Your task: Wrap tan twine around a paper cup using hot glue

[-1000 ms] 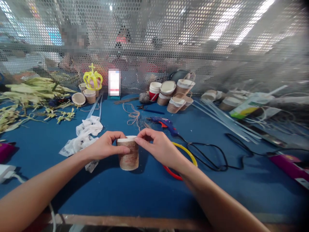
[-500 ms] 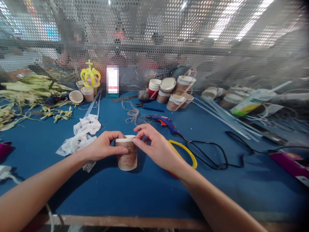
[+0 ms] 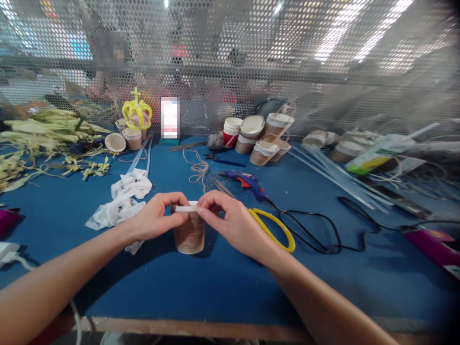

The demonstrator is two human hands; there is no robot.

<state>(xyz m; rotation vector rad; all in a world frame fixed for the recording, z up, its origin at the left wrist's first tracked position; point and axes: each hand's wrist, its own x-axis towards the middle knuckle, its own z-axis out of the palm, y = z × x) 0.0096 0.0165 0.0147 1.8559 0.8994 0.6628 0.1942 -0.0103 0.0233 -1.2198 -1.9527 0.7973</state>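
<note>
A twine-wrapped cup [image 3: 189, 235] with a white rim stands upright on the blue tabletop [image 3: 215, 287] in front of me. My left hand [image 3: 161, 215] pinches the rim at its left, thumb outside and fingers over the edge. At the rim's right side, my right hand [image 3: 224, 215] also pinches, thumb and fingertips pressed on the white edge. The fingertips inside the cup are hidden. Scissors with yellow handles [image 3: 290, 239] lie partly under my right hand. Crumpled white lace fabric [image 3: 118, 208] lies left of the cup.
A blue glue gun [image 3: 247, 183] with a black cord [image 3: 323, 243] lies right of centre. Several wrapped cups [image 3: 264, 152] stand behind it. Pale dried husks [image 3: 53, 125], a yellow crown [image 3: 137, 114] and a phone [image 3: 170, 117] line the back, before a perforated metal screen [image 3: 223, 62].
My right fingers have closed down onto the cup's rim, and my left thumb has moved up toward the white edge. The cup stays in place; the view has shifted slightly.
</note>
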